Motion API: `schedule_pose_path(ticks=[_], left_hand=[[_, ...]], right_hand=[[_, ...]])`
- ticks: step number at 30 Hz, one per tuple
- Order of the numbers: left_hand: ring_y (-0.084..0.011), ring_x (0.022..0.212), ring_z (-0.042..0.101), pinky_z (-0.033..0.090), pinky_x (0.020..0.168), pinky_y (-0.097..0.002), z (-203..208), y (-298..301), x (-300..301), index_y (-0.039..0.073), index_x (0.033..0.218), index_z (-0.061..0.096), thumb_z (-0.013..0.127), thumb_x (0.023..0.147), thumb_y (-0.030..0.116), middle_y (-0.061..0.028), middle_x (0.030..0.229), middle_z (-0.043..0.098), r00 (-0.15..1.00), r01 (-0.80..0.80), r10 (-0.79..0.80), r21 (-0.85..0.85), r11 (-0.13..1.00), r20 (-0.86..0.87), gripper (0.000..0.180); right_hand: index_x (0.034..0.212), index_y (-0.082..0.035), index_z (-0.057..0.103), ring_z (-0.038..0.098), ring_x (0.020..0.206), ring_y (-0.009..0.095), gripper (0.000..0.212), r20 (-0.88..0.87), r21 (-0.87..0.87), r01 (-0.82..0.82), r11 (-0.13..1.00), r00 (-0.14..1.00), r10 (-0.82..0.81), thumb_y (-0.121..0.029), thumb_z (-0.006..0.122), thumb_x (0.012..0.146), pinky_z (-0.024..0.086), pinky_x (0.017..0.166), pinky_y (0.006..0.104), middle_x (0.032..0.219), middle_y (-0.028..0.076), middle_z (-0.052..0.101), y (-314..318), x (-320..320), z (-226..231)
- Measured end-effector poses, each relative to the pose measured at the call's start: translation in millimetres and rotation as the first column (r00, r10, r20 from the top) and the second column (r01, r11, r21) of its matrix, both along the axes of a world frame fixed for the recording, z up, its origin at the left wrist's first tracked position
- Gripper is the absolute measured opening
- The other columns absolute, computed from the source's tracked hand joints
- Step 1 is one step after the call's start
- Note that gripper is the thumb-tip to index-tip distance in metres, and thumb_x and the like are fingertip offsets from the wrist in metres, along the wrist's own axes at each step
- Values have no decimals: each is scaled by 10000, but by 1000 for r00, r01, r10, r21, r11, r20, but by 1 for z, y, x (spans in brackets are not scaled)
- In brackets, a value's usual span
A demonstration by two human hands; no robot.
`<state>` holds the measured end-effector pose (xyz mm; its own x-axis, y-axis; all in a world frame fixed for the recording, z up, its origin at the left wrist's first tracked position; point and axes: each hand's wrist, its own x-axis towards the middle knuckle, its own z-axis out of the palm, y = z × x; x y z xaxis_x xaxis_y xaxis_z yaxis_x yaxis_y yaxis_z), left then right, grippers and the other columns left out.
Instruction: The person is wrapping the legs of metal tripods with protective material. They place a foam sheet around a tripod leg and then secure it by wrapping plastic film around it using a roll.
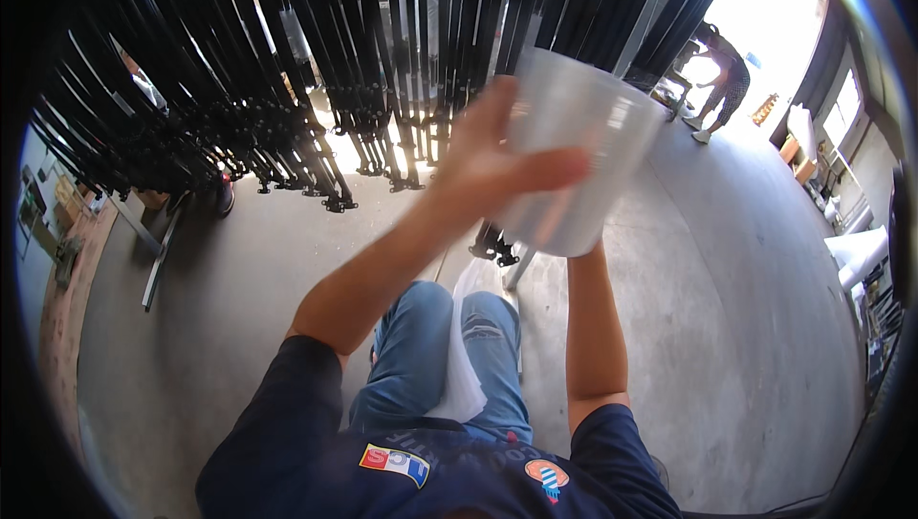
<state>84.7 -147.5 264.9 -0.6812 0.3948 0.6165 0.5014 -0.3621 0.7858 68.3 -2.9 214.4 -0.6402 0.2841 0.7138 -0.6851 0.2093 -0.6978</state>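
A wide translucent cylinder (601,151), which looks like a roll of clear plastic film, is raised in front of me, tilted and blurred by motion. My left hand (497,151) grips its left side, thumb across the front and fingers bent toward its upper edge. My right forearm (595,337) goes up behind the cylinder, which hides that hand and its fingers. Just beyond hang many long black bars (287,70) in a dense row, with small brackets at their lower ends. A whitish strip of thin film or cloth (465,366) hangs between my knees.
A person (729,75) bends over by the bright doorway at the far right. A metal stand leg (161,256) rests on the concrete floor (249,270) at left. White rolls (859,253) and other stock line the right wall. A dark shoe (225,196) shows behind the bars.
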Motion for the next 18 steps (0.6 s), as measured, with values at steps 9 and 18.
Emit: schedule_pose_path(ticks=[9, 18], left_hand=[[-289, 876, 576, 473, 759, -331, 18, 83, 12, -40, 1083, 446, 698, 579, 457, -174, 990, 511, 767, -642, 595, -267, 719, -242, 751], [-274, 907, 572, 458, 807, -322, 12, 75, 5, -7, 1139, 461, 666, 570, 476, -189, 1026, 532, 876, -477, 406, -351, 806, -259, 775]], right_hand=[[1135, -6, 413, 498, 909, 125, 398, -43, -275, -360, 892, 931, 363, -123, 545, 778, 438, 765, 254, 1024, 53, 481, -8, -2, -25], [1266, -31, 309, 441, 1068, 133, 506, -11, -327, -377, 867, 918, 395, -241, 530, 862, 408, 858, 269, 1205, 57, 406, 17, -3, -40]])
